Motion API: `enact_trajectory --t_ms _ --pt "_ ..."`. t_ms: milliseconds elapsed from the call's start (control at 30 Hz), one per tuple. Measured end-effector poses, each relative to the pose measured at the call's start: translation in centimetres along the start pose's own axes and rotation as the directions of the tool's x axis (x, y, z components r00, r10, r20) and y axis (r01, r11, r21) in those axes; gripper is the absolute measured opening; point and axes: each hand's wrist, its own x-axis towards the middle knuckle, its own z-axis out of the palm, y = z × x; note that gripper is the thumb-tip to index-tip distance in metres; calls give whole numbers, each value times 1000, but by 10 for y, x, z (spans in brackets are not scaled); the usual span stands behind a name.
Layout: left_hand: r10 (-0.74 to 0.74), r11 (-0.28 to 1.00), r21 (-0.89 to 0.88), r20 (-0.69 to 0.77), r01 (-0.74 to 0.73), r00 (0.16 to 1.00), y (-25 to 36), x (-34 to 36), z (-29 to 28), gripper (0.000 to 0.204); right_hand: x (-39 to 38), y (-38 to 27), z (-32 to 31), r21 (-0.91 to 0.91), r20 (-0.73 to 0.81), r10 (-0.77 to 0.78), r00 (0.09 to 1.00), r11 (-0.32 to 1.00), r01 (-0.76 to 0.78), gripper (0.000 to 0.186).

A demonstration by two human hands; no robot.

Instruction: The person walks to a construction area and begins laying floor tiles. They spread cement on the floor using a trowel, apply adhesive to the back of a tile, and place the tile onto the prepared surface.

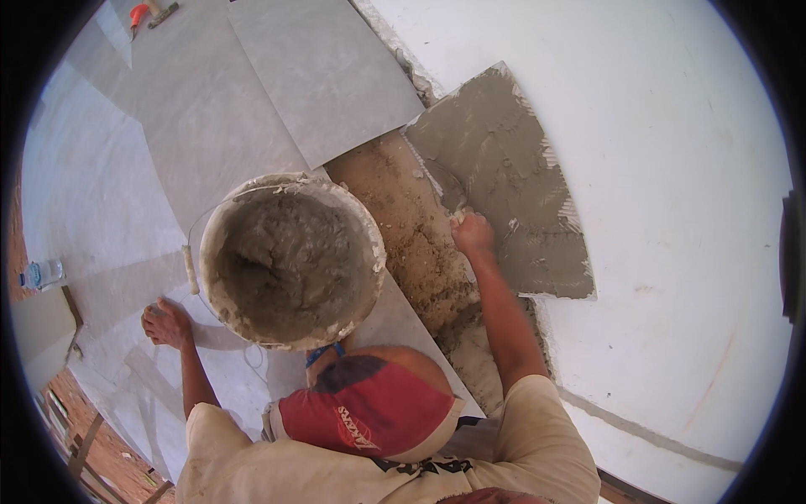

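Observation:
My right hand (473,233) is closed round the mortar-caked handle of a trowel (451,186). Its blade lies at the left edge of a tile (514,181) spread with wet grey mortar, with ridged white patches along its right side. That tile leans at an angle by the white wall. My left hand (168,324) is planted on the grey tiled floor, fingers apart and holding nothing. Between my arms stands a round bucket (214,277) part full of grey mortar (294,252); its wire handle with a pale grip (191,269) hangs on the left side.
A strip of bare brown soil (395,218) lies between the laid tiles (323,76) and the white wall (672,168). A plastic bottle (42,273) lies at the far left. A hammer (163,14) and an orange-handled tool (138,17) lie at the top left.

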Motion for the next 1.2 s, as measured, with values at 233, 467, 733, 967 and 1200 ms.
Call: enact_trajectory --t_ms 233,467,733,967,1200 --pt "-1 1000 -9 19 1 1000 2 -1 -2 60 -21 17 -63 96 -388 61 920 995 -26 44" --pt "10 1000 -1 20 -10 1000 2 -2 1 63 -56 61 -84 47 -312 8 950 999 7 46" --pt "29 1000 11 -14 -29 999 -4 1 9 63 -81 88 -138 22 -550 44 834 999 -39 46" --pt "28 1000 15 -10 -27 1000 -9 0 12 62 -104 107 -111 45 -535 -24 844 997 57 45" --pt "32 999 31 -46 -31 998 -7 2 14 61 -115 111 4 -19 7 44 999 999 -44 47"
